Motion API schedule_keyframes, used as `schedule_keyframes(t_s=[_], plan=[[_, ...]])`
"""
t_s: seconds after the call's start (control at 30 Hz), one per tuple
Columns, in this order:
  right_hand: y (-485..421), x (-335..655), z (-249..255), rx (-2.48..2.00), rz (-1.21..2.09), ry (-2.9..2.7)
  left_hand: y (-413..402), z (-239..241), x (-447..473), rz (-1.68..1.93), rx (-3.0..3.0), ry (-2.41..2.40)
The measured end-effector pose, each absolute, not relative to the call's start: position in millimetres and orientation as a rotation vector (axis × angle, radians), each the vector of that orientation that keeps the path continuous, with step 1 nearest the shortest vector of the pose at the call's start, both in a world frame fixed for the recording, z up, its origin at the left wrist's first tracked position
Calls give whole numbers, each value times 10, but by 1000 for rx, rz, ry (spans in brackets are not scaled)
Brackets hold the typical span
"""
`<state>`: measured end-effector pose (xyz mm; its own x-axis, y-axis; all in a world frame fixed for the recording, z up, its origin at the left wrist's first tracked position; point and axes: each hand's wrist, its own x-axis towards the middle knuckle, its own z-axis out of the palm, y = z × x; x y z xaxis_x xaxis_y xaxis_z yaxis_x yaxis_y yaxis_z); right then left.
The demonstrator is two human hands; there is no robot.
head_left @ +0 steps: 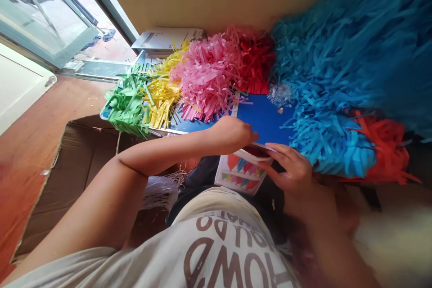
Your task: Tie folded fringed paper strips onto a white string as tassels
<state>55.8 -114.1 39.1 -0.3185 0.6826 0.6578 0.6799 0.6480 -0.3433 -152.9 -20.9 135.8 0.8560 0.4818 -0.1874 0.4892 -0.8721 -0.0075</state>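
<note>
A white packet (pixel 238 177) printed with colourful pennants rests at my lap, its top held open and its inside dark reddish. My right hand (pixel 292 164) grips the packet's right rim between thumb and fingers. Bent over the opening from the left, my left hand (pixel 232 135) is closed with its fingers curled down. Its fingertips are mostly turned away, so what they hold, if anything, is hidden. Just beyond both hands lies the blue tabletop (pixel 259 119).
Fringed paper bunches line the table: green (pixel 130 103), yellow (pixel 162 101), pink (pixel 211 72), red (pixel 256 65), blue (pixel 334 130) and orange-red (pixel 388 148). A small silvery bundle (pixel 281 94) lies among them. A cardboard box (pixel 77 166) with white strings (pixel 162 189) stands left.
</note>
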Motion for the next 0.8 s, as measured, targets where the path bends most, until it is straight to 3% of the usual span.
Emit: schedule_keyframes(t_s=[0.27, 0.53, 0.67, 0.8], plan=[[-1119, 515, 468, -1047, 26, -2064, -120, 1309, -1424, -340, 2959, 754], [-1172, 567, 416, -1080, -7, -2035, -108, 1237, -1921, 119, 2703, 745], [-1188, 524, 356, -1125, 38, -1985, -191, 1164, -1957, 116, 2749, 868], [-1204, 486, 419, -1143, 91, -2004, -225, 1098, -1981, 199, 2692, 693]])
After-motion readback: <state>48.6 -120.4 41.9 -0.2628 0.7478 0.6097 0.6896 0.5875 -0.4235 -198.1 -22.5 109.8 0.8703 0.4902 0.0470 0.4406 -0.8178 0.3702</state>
